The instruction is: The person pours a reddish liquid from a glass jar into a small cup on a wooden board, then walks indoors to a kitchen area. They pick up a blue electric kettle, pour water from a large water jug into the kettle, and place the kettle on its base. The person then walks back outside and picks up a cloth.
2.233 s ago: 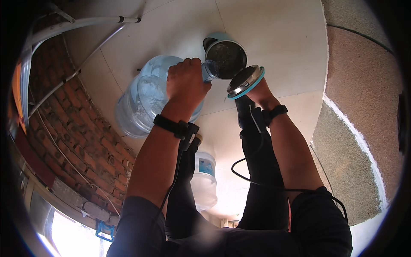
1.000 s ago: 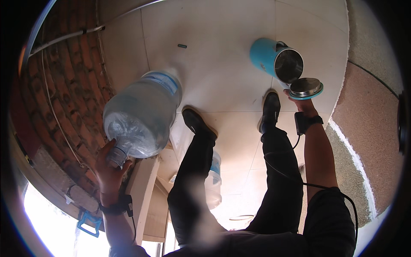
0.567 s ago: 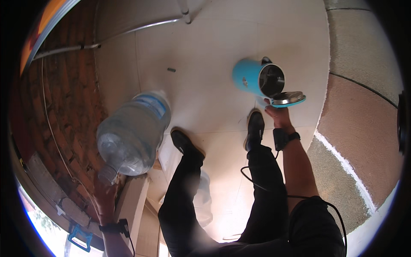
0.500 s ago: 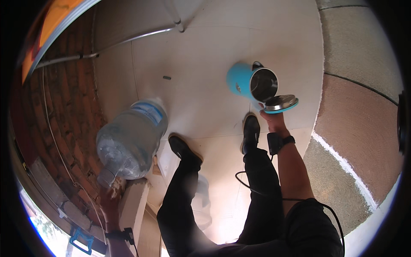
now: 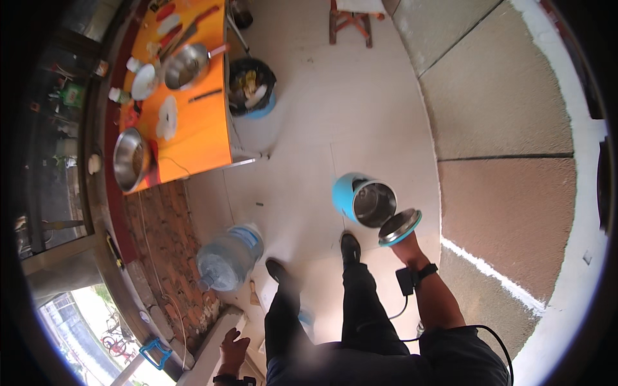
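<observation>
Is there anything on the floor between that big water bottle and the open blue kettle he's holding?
Nothing visible blocks it. The water bottle lies by the brick wall; the kettle hangs from the right hand. Between them is bare pale floor; the person's shoes stand just below that line.

Kettle light blue, steel inside; water jug clear bluish; table orange.

Blue kettle held tilted, steel-lined mouth open, lid hinged back; clear water jug lies on floor.
</observation>
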`<action>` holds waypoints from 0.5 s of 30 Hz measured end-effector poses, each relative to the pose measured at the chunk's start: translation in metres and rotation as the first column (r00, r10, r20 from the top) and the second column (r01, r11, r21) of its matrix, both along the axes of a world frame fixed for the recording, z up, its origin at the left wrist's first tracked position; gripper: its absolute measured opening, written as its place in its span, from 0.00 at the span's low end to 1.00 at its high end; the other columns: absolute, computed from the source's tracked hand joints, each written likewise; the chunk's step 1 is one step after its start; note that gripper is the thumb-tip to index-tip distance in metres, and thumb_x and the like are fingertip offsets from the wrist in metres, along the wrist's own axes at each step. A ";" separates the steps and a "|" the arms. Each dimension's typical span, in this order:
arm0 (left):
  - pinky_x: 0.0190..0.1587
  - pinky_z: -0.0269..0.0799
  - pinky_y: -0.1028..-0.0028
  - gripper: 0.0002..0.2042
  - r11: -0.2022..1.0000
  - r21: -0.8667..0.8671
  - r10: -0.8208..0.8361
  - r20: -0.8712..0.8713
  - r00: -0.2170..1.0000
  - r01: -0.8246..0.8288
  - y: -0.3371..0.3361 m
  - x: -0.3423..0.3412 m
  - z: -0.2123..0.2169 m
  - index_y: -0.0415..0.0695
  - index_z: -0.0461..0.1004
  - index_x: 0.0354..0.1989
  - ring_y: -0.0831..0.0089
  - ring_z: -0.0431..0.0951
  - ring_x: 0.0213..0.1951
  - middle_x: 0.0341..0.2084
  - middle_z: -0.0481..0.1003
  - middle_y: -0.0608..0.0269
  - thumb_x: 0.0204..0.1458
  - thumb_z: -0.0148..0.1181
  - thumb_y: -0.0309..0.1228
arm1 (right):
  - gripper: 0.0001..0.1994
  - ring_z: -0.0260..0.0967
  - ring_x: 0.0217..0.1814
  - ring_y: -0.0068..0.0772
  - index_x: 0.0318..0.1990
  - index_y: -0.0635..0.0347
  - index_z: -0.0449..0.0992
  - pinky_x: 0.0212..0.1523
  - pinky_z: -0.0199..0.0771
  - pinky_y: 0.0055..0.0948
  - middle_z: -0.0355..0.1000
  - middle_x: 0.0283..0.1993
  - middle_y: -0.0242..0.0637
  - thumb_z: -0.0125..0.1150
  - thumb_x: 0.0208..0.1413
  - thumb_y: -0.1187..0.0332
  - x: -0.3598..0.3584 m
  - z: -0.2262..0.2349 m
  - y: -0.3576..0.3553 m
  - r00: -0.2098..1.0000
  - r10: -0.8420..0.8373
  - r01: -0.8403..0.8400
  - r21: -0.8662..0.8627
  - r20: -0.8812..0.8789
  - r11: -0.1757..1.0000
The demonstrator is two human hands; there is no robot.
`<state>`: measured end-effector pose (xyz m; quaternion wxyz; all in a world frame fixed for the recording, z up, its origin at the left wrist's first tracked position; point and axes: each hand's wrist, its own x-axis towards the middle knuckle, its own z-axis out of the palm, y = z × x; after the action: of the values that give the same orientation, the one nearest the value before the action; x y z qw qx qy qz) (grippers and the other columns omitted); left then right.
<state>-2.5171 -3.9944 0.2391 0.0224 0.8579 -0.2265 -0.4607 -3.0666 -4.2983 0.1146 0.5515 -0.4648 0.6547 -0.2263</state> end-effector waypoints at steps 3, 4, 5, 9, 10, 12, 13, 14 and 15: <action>0.53 0.78 0.65 0.33 0.998 -0.046 -0.054 -0.018 0.998 0.053 -0.080 -0.052 0.057 0.34 0.67 0.62 0.59 0.82 0.50 0.53 0.78 0.45 0.48 0.71 0.35 | 0.15 0.79 0.52 0.39 0.48 0.54 0.82 0.52 0.79 0.35 0.82 0.47 0.38 0.71 0.52 0.67 -0.035 0.082 -0.021 0.983 0.154 -0.158 -0.034 -0.101 0.987; 0.53 0.78 0.65 0.33 0.996 -0.057 -0.064 -0.027 0.998 0.062 -0.108 -0.069 0.071 0.35 0.68 0.62 0.59 0.82 0.50 0.52 0.78 0.46 0.48 0.70 0.36 | 0.15 0.79 0.52 0.39 0.48 0.54 0.82 0.52 0.79 0.35 0.82 0.47 0.38 0.72 0.51 0.67 -0.045 0.106 -0.027 0.983 0.152 -0.160 -0.068 -0.103 0.985; 0.53 0.78 0.65 0.32 0.996 -0.065 -0.071 -0.035 0.997 0.069 -0.134 -0.086 0.085 0.35 0.68 0.62 0.59 0.82 0.51 0.52 0.79 0.47 0.49 0.70 0.36 | 0.15 0.80 0.52 0.39 0.48 0.54 0.82 0.51 0.80 0.35 0.82 0.47 0.38 0.72 0.51 0.67 -0.054 0.129 -0.034 0.983 0.153 -0.164 -0.097 -0.103 0.982; 0.54 0.77 0.65 0.28 0.965 -0.212 -0.160 -0.004 0.987 0.155 -0.219 -0.114 0.110 0.34 0.73 0.57 0.62 0.83 0.50 0.50 0.80 0.47 0.49 0.69 0.36 | 0.18 0.80 0.49 0.36 0.49 0.58 0.79 0.48 0.79 0.33 0.81 0.45 0.38 0.73 0.50 0.71 -0.091 0.162 -0.051 1.000 -0.008 0.009 -0.061 0.028 0.998; 0.54 0.77 0.65 0.29 0.957 -0.211 -0.201 0.004 0.980 0.197 -0.240 -0.120 0.119 0.34 0.73 0.57 0.61 0.83 0.50 0.50 0.80 0.47 0.49 0.69 0.37 | 0.18 0.80 0.49 0.35 0.49 0.59 0.79 0.48 0.79 0.32 0.81 0.45 0.38 0.73 0.50 0.71 -0.098 0.173 -0.061 1.000 -0.015 0.015 -0.023 0.020 1.000; 0.54 0.77 0.65 0.29 0.936 -0.212 -0.284 0.016 0.959 0.281 -0.290 -0.129 0.137 0.34 0.73 0.58 0.60 0.83 0.50 0.50 0.80 0.46 0.49 0.69 0.38 | 0.18 0.80 0.47 0.33 0.49 0.59 0.78 0.47 0.79 0.31 0.81 0.44 0.36 0.74 0.50 0.72 -0.105 0.200 -0.084 0.999 -0.026 0.025 -0.040 -0.022 0.999; 0.54 0.77 0.65 0.30 0.922 -0.214 -0.327 0.020 0.945 0.324 -0.312 -0.132 0.142 0.34 0.73 0.58 0.60 0.83 0.50 0.50 0.80 0.46 0.49 0.69 0.38 | 0.16 0.79 0.45 0.31 0.47 0.59 0.78 0.46 0.79 0.31 0.80 0.43 0.35 0.74 0.50 0.73 -0.110 0.209 -0.100 1.000 0.002 -0.005 -0.100 -0.028 0.995; 0.53 0.77 0.64 0.28 0.911 -0.255 -0.330 0.025 0.944 0.325 -0.327 -0.130 0.136 0.34 0.73 0.57 0.58 0.83 0.50 0.51 0.79 0.46 0.50 0.68 0.39 | 0.17 0.79 0.45 0.30 0.47 0.60 0.78 0.46 0.79 0.31 0.80 0.43 0.35 0.74 0.50 0.74 -0.112 0.218 -0.115 0.999 -0.053 0.053 -0.079 0.006 0.995; 0.53 0.77 0.64 0.28 0.916 -0.265 -0.308 0.015 0.951 0.300 -0.346 -0.133 0.135 0.34 0.74 0.56 0.58 0.83 0.50 0.51 0.79 0.45 0.50 0.68 0.39 | 0.17 0.78 0.45 0.29 0.48 0.60 0.78 0.46 0.79 0.31 0.80 0.43 0.35 0.73 0.50 0.75 -0.113 0.227 -0.132 0.993 -0.110 0.112 -0.056 0.039 0.992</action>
<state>-2.6503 -4.3401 0.3744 0.0679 0.7952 -0.4161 -0.4358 -3.1797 -4.4307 0.3415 0.5360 -0.4392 0.6628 -0.2837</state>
